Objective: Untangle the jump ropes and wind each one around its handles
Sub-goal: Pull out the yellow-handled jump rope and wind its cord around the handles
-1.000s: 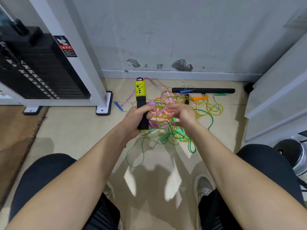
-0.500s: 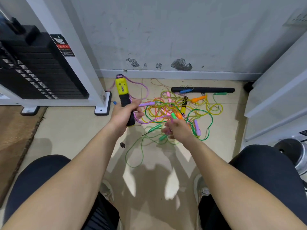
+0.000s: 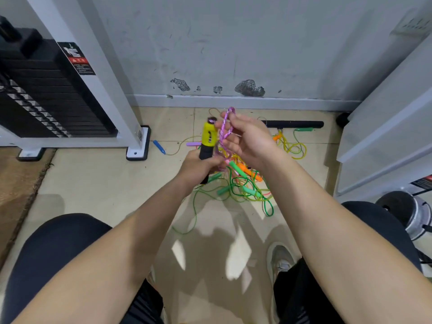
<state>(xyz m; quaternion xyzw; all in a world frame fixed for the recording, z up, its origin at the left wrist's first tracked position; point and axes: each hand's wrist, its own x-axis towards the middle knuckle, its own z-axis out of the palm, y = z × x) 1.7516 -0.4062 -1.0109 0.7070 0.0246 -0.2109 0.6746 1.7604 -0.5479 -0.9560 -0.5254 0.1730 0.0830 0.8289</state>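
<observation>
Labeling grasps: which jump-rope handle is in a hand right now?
The yellow-and-black handle, gripped by the left hand. The blue handle and far green handle lie on the floor, untouched; the right hand holds only purple rope.

Looks like a gym corner. Given away by a black weight stack (image 3: 46, 101) set in a white machine frame (image 3: 109, 94) with a warning label (image 3: 77, 58), a padded black bar (image 3: 294, 124) lying by the scuffed wall (image 3: 233, 43), tangled jump ropes (image 3: 243, 181) on the tiled floor (image 3: 93, 183), and at the right edge what may be a round metal weight (image 3: 416, 216), only partly seen.
</observation>
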